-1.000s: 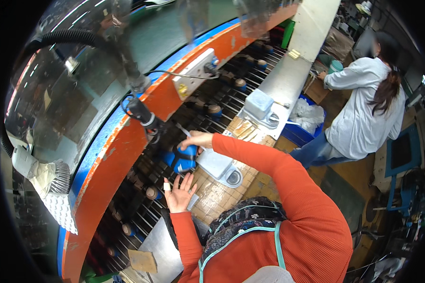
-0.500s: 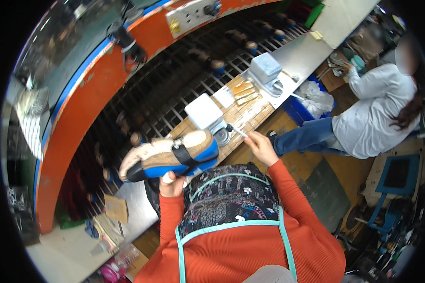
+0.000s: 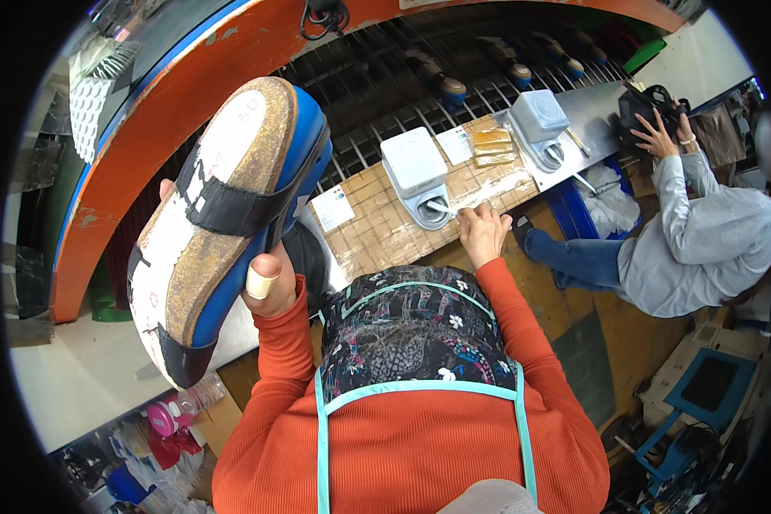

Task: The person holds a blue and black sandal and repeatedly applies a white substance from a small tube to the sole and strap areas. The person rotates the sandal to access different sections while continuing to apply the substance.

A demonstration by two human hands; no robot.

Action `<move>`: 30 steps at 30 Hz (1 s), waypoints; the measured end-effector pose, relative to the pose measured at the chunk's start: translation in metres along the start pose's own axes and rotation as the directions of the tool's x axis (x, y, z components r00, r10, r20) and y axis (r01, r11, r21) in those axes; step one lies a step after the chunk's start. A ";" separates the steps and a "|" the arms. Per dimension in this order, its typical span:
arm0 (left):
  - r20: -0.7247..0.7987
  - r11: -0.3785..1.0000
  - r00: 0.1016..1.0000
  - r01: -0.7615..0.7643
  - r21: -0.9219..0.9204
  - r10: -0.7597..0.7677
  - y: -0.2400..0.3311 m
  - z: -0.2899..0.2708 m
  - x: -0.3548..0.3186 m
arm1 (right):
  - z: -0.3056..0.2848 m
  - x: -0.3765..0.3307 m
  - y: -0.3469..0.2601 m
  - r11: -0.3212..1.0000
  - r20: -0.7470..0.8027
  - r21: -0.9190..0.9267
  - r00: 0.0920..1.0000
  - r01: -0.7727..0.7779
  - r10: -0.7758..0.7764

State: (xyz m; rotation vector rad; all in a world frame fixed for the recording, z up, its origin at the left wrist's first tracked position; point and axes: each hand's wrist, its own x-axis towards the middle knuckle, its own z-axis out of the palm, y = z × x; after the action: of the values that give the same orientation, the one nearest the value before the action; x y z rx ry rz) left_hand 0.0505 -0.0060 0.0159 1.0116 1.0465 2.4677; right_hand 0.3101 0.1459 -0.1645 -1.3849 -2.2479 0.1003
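Observation:
My left hand (image 3: 270, 278) grips a sandal (image 3: 218, 231) on a blue shoe last, sole side up and tilted, toe toward the lower left. Its underside shows a whitish coating with a brown cork-like edge, and black straps wrap round it. A beige band covers my left thumb; most of the fingers are hidden behind the last. My right hand (image 3: 484, 233) pinches the pale handle of a brush (image 3: 441, 208). Its tip is down in the round grey cup (image 3: 428, 218) at the foot of a white, box-shaped dispenser (image 3: 414, 161). The bristles are hidden.
A second dispenser (image 3: 540, 117) stands farther right, near amber blocks (image 3: 493, 147). Behind runs a rod conveyor (image 3: 368, 128) carrying lasted shoes under an orange arch (image 3: 146, 163). At right, a co-worker (image 3: 702, 231) handles a black item beside a blue bin (image 3: 574, 210).
The sandal has come up closer and turned from lying nearly level to steeply tilted. The brush tip has gone into the cup. The co-worker now holds a black item.

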 end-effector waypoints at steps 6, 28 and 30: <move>0.035 0.950 0.984 -0.178 0.258 0.175 0.006 0.010 0.002 | 0.000 -0.006 0.006 0.987 0.083 0.112 0.991 -0.118 0.109; 0.477 0.523 0.624 -0.780 0.343 0.619 -0.114 0.033 0.017 | -0.191 0.055 -0.109 0.726 -0.341 0.637 0.939 0.259 -0.037; 0.473 0.476 0.590 -0.807 0.349 0.654 -0.112 0.039 0.016 | -0.192 0.052 -0.121 0.558 -0.229 0.807 0.973 0.195 -0.009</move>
State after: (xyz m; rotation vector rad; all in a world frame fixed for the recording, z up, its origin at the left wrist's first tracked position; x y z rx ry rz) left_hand 0.0645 0.1004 -0.0370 2.3873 1.4615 2.4882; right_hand 0.2779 0.0959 0.0602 -0.6803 -1.6905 0.8369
